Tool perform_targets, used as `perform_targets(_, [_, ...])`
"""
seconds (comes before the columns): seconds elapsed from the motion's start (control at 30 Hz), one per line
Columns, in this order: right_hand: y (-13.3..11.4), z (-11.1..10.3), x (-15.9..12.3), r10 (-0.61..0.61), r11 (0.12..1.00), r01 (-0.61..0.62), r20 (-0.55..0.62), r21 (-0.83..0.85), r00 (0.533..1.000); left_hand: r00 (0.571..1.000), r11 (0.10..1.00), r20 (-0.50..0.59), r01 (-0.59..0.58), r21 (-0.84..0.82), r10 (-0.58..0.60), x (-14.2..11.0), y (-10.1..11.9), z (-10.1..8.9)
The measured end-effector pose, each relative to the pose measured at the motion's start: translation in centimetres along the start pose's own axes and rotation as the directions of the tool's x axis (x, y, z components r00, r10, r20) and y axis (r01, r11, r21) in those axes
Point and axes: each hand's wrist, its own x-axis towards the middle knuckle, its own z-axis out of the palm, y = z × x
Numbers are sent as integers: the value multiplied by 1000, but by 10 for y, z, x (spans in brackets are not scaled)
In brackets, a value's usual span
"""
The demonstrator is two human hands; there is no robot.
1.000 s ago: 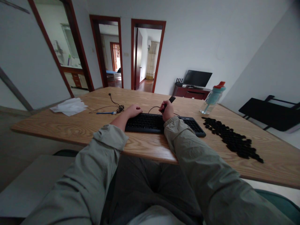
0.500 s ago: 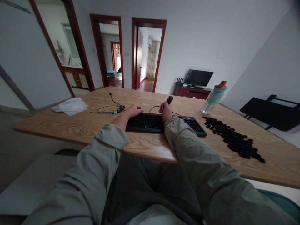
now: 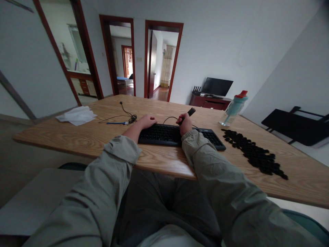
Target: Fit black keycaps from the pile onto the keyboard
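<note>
A black keyboard [image 3: 160,133] lies near the table's front edge. My left hand [image 3: 147,121] is at its upper left corner, fingers curled over the back edge and gripping it. Above the keyboard's right half, my right hand [image 3: 185,124] is closed round a black stick-shaped tool [image 3: 191,112]. One end of the tool sticks up to the right; its lower end is hidden by the hand. To the right of the keyboard lies a long spread of small black pieces [image 3: 253,151] that look like keycaps.
On the wooden table [image 3: 108,137] are white tissues [image 3: 76,115], a thin blue brush [image 3: 117,122] and a coiled black cable [image 3: 132,118] at the left. A bottle with a red lid [image 3: 233,108] stands at the back right. Behind are a cabinet and a screen [image 3: 217,86].
My right hand has shifted slightly to the right, and the black tool leans further to the right. My left hand stays in place on the keyboard.
</note>
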Motion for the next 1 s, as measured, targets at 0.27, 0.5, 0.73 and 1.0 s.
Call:
perform_targets(0.27, [-1, 13, 0, 23, 1000, -22, 113, -13, 993, 1000, 1000, -19, -16, 22, 17, 2, -3, 2])
perform_targets(0.5, [-7, 13, 11, 156, 987, -158, 88, 10, 984, 1000, 1000, -23, 4, 12, -4, 0, -1, 1])
perform_targets(0.73, [5, 0, 11, 37, 999, -38, 78, 14, 996, 1000, 1000, -6, 13, 11, -13, -1, 0, 0])
perform_targets(1.0, [8, 10, 2, -64, 998, 68, 179, -17, 982, 1000, 1000, -15, 11, 13, -10, -2, 1, 0])
